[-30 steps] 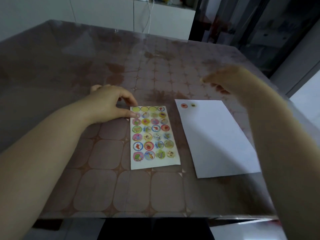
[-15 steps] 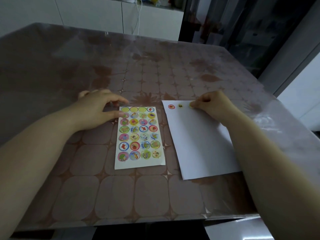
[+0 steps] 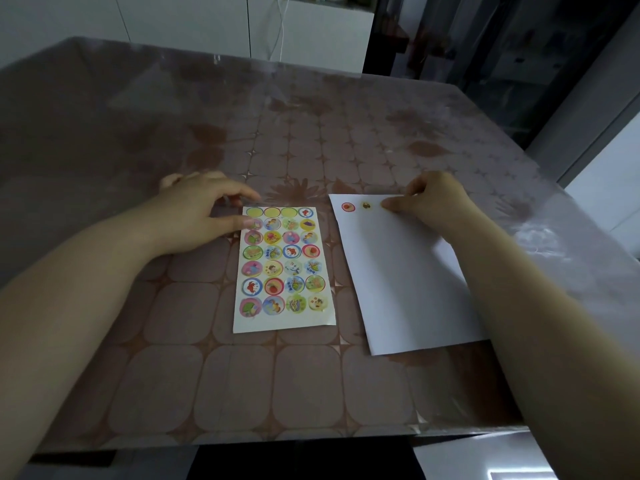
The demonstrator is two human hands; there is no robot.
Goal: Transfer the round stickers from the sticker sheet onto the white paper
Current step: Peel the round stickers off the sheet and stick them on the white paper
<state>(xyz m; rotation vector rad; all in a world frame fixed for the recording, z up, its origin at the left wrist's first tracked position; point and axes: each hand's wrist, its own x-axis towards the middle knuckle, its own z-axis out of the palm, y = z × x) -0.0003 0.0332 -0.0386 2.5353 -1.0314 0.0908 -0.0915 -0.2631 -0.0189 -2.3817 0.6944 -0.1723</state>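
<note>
Patterned table (image 3: 311,375), sticker sheet (image 3: 284,268) beside white paper (image 3: 408,278), left hand (image 3: 204,213) relaxed, thumb (image 3: 242,223) pinning sheet, right hand (image 3: 436,202) curled, fingertip (image 3: 389,204) pressing paper.

Brown table (image 3: 311,393), filling most of the view. Wears a cloth patterned in rounded squares with small star shapes between, plus faded flower prints (image 3: 294,194) across the far half. Lies under a clear glossy cover (image 3: 550,237) (wrinkled and catching light along the right edge). Behind the far edge, white cabinets (image 3: 194,26), with a thin white cable (image 3: 281,29) hanging down one door front. Right of those, a dark unit (image 3: 485,46), possibly glass-fronted, too dim to read. Pale panel (image 3: 609,161) at far right. Below the near table edge, a glossy white surface (image 3: 460,459) at lower right, darkness beside it.
</note>
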